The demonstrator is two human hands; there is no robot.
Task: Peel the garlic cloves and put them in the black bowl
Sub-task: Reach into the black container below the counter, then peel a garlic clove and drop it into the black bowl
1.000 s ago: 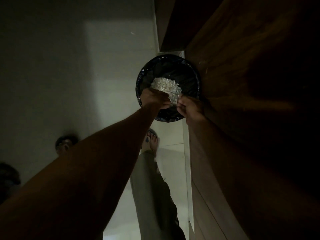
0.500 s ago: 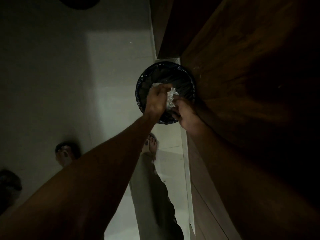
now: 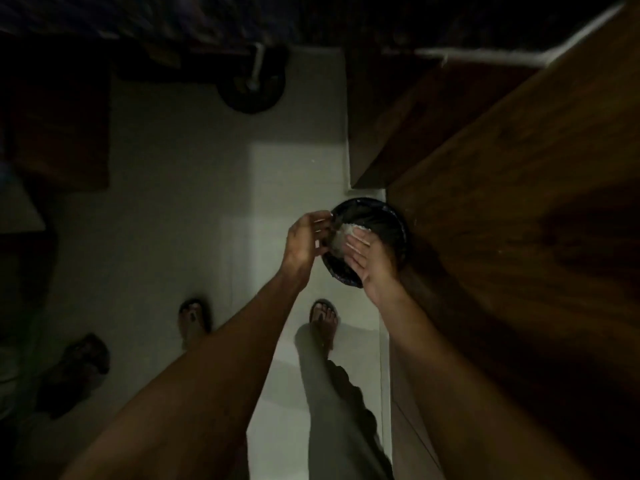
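a: looking straight down in dim light. black round bin on the pale floor, tucked right against the wooden cabinet — dark liner inside, shiny in spots.

b: and the pale clump?

a: whitish, papery, flaky — reads like garlic skins, heaped over the bin's mouth between both hands. too dim to pick out any cloves, and no telling which black bowl is meant.

b: hands?

a: left hand at the bin's left rim, fingers curled loosely around the clump's edge. right hand flat and spread, fingertips pressed on the clump's right side. so cupped from both sides, not pinched.

b: anything else down there?

a: two feet in sandals on the floor below the arms, grey trouser leg under the right one. dark round thing further up — can't tell what.
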